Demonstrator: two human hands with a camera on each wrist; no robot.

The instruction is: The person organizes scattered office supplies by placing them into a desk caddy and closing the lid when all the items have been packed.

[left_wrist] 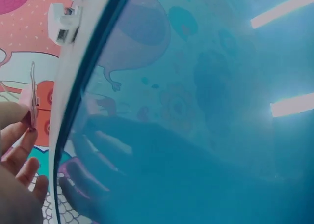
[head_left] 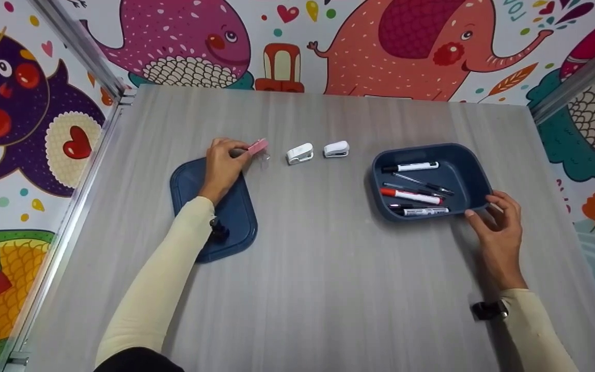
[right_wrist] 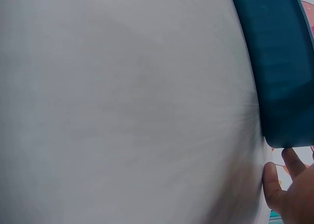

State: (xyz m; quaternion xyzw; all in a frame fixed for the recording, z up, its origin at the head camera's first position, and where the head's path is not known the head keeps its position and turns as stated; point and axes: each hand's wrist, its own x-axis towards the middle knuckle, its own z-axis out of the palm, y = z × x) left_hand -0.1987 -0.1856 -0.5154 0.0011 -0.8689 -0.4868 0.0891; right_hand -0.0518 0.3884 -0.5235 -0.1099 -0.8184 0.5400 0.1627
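Observation:
My left hand [head_left: 223, 168] pinches a small pink gadget [head_left: 257, 146] that has a thin clear plastic part hanging from it. The hand is over the far end of a dark blue lid [head_left: 238, 222] that lies flat on the table. Two small white clip-like gadgets [head_left: 300, 153] stand to the right of the pink one. My right hand [head_left: 501, 237] holds the near right corner of a dark blue box [head_left: 463, 170], thumb by its front wall and fingers at its end. In the right wrist view, fingertips [right_wrist: 290, 157] meet the box's end wall.
Inside the box lie several pens and markers, among them a red and white marker [head_left: 411, 196] and a black and white marker [head_left: 411, 167]. The grey table [head_left: 318, 289] backs onto a cartoon-printed wall [head_left: 287, 57], with metal frame posts [head_left: 96, 67] at its corners.

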